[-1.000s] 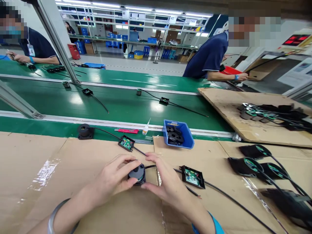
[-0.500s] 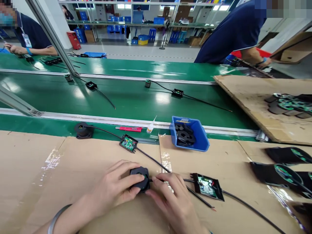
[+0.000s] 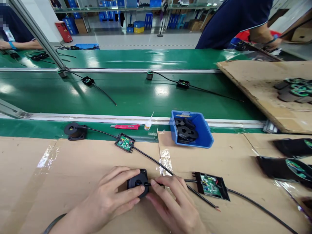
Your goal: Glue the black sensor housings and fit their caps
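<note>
My left hand (image 3: 114, 191) is closed around a black round plastic housing with a flange (image 3: 138, 182), its fingers on the top and side. A black cable (image 3: 191, 180) enters the housing from the right, and my right hand (image 3: 174, 198) pinches it close to the entry. That cable runs to an open black case with a green circuit board (image 3: 211, 186), from which it continues toward the lower right. Behind my hands lies a second open case with a circuit board (image 3: 124, 142), wired to another black round housing (image 3: 74, 131).
A blue bin (image 3: 191, 129) holds several black plastic parts. Beside it are a small dropper bottle (image 3: 148, 124) and a red utility knife (image 3: 125, 126). More wired assemblies lie on the green conveyor (image 3: 131, 97). Black casings (image 3: 285, 169) stand at right; co-workers (image 3: 234, 26) are across the line.
The housing in my left hand has tilted and turned, so more of its face and the cable entry show. My right fingers have shifted slightly along the cable. The view has dipped.
</note>
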Demonstrator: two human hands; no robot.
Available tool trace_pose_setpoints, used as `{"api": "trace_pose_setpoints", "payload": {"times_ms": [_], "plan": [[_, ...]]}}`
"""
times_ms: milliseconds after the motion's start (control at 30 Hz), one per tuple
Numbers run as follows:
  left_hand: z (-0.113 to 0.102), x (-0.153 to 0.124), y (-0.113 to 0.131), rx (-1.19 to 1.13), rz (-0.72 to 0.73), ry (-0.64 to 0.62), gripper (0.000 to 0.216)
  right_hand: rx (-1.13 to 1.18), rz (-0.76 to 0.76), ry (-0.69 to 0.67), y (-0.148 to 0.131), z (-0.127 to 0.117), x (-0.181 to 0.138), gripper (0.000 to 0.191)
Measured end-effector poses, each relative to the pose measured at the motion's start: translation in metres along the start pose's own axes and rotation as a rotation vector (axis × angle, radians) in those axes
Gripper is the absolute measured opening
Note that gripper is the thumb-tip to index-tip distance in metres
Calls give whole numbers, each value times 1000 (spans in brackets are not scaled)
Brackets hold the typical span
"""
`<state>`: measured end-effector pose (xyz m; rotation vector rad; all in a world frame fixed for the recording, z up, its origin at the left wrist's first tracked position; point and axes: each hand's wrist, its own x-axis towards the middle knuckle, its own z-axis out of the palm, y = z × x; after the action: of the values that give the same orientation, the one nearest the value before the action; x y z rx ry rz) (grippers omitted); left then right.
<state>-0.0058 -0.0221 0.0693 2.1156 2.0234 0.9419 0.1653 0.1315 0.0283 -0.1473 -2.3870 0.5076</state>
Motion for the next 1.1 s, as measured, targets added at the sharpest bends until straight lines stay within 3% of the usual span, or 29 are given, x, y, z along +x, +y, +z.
{"api": "trace_pose_setpoints", "payload": {"times_ms": [333,633,833,900,1100], "plan": [[3,-1,2,79,25,9,20,31,-6,-21,2,0,-2,16],[6,-1,2,224,100,-63,26,32,12,-57,-2,-8,3,23],[9,5,10,313,112,-73,31,-72,-158,-81,-4,-14,2,27],[14,4,13,313,90,-48,25,-94,-197,-60,-9,-9,1,30],[27,-1,17,304,50,38,20,-266,-119,72,-29,9,4,43]]}}
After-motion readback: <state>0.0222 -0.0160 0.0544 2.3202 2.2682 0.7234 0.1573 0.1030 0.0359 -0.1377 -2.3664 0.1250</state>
